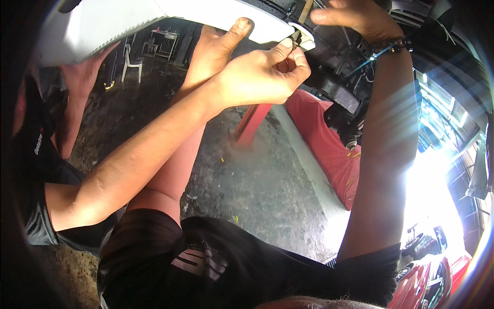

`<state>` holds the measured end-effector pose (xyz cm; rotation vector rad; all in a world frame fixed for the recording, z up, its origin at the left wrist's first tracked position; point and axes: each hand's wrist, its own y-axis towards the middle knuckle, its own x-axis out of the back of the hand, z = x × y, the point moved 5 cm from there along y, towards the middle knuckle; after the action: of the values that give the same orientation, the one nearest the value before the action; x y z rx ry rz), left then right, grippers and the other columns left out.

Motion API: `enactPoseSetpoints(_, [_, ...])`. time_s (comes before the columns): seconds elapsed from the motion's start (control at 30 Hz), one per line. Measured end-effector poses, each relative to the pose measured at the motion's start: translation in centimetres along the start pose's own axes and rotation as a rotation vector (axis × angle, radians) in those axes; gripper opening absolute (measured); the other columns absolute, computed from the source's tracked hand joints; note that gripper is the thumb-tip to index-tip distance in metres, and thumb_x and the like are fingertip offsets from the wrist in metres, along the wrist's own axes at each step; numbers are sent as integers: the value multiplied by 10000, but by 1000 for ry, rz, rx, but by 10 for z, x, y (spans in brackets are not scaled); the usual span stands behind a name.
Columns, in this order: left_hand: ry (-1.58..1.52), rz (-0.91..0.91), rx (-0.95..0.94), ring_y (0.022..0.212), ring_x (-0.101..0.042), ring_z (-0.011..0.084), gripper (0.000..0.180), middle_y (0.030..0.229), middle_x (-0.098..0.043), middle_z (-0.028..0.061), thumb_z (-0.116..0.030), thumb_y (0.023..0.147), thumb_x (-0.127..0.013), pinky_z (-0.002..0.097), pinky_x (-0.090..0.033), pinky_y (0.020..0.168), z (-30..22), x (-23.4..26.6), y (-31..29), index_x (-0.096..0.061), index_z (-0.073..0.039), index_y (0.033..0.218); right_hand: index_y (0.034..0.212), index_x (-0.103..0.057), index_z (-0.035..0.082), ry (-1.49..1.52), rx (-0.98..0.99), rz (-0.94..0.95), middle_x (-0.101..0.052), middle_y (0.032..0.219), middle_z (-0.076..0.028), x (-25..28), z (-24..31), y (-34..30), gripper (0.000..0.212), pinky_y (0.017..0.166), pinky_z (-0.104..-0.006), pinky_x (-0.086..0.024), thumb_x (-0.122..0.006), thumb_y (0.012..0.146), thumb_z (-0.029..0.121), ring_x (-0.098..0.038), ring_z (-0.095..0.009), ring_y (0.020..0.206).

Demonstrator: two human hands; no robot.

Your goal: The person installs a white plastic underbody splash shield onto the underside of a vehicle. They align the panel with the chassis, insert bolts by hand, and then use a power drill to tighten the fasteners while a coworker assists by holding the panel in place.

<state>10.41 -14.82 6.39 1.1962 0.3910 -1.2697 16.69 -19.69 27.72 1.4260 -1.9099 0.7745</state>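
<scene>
A white curved panel (206, 11), like a car bumper, stretches across the top of the view. My left hand (213, 51) grips its lower edge, thumb against the panel's face; its fingers are mostly hidden. Across my left forearm reaches a co-worker's arm, and that person's hand (262, 72) pinches a small dark piece (295, 36) at the panel's right tip. My right hand (352, 18) is raised beside dark vehicle parts (334, 95), holding nothing visible, with a finger or thumb stretched leftward and other fingers partly cut off by the frame's top.
The co-worker's other hand (82, 77) supports the panel at far left. Below stand a red post (252, 123) and a red cover (327, 147) on a concrete floor (267, 180). A white chair (132, 64) is farther back. A red vehicle (424, 283) stands at lower right, near bright glare.
</scene>
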Motion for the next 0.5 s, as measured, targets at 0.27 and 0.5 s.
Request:
enactPoseSetpoints(0.27, [-82,-60,99,745,-655,110,224,791,-666,31,-212,993,-713,242,-541,705,1,3,13,-626,-12,943,1255,-509,12,288,-719,-76,-617,947,-71,-2,20,6,430,758,-292,-480,-653,851,-25,-615,-149,878])
enactPoseSetpoints(0.5, [-322,73,212,643,-577,124,310,698,-582,29,-321,1046,-628,286,-515,658,-3,0,17,-598,-71,864,1111,-572,25,-703,-371,-219,-622,732,-215,-5,62,25,376,718,-467,-497,-559,749,-78,-659,-402,746])
